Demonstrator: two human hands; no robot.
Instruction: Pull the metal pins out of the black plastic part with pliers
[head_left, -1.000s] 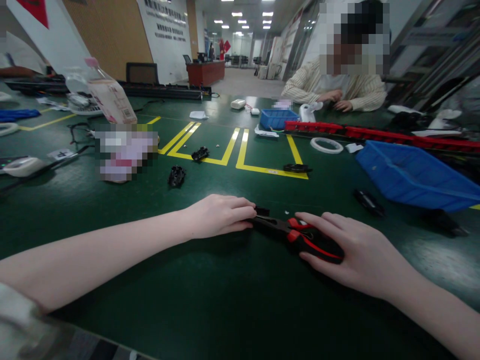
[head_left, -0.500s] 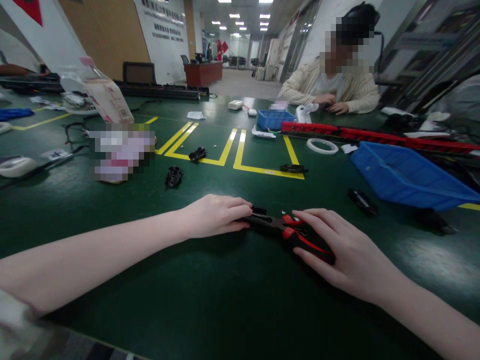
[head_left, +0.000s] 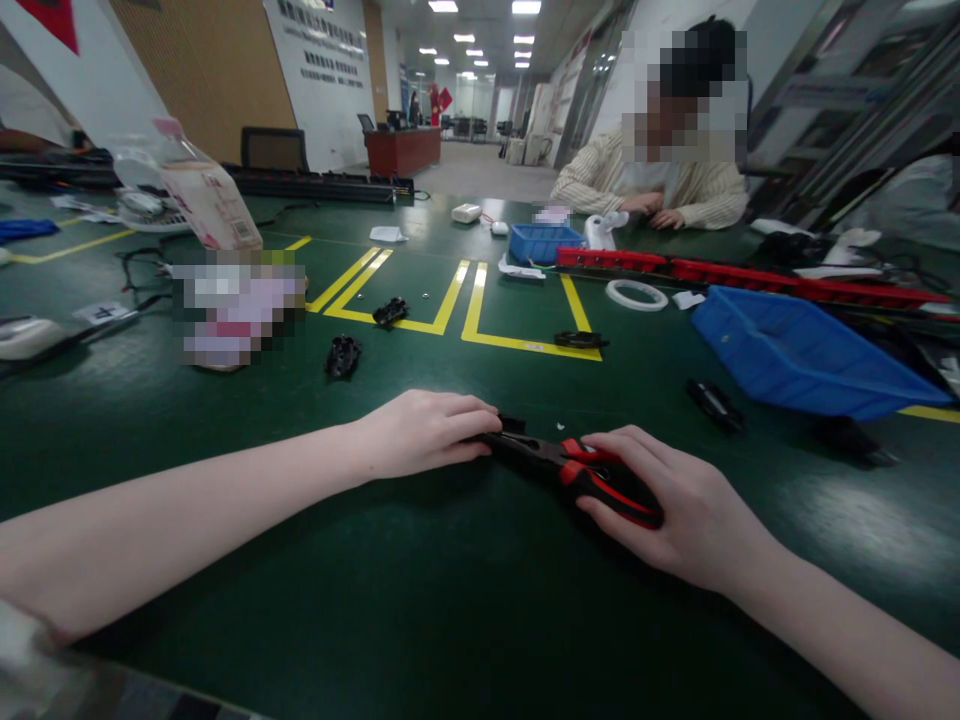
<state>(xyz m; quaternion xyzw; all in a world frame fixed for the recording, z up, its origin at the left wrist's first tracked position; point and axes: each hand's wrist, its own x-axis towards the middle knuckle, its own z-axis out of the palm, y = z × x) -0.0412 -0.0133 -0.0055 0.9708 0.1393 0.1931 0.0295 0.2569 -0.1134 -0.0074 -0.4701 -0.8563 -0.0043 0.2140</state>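
My right hand (head_left: 679, 500) is closed round the red and black handles of a pair of pliers (head_left: 611, 492). The dark jaws point left, to the fingertips of my left hand (head_left: 431, 432). Those fingers are pinched on a small black part (head_left: 512, 424), which is mostly hidden by the fingers and the jaws. Just behind the pliers a tiny white bit (head_left: 560, 427) lies on the green table (head_left: 420, 600). Whether the jaws bite on the black part is hard to make out.
Beyond my hands lie black plastic parts (head_left: 343, 356), yellow tape lines (head_left: 525, 346) and a roll of white tape (head_left: 636, 294). A blue bin (head_left: 810, 350) stands at the right, a bottle (head_left: 210, 195) at the left. Across the table sits a person (head_left: 652, 180).
The plier handles look slightly closer together, with my right hand's grip a little tighter. The whole view has shifted slightly; my left hand keeps its hold.
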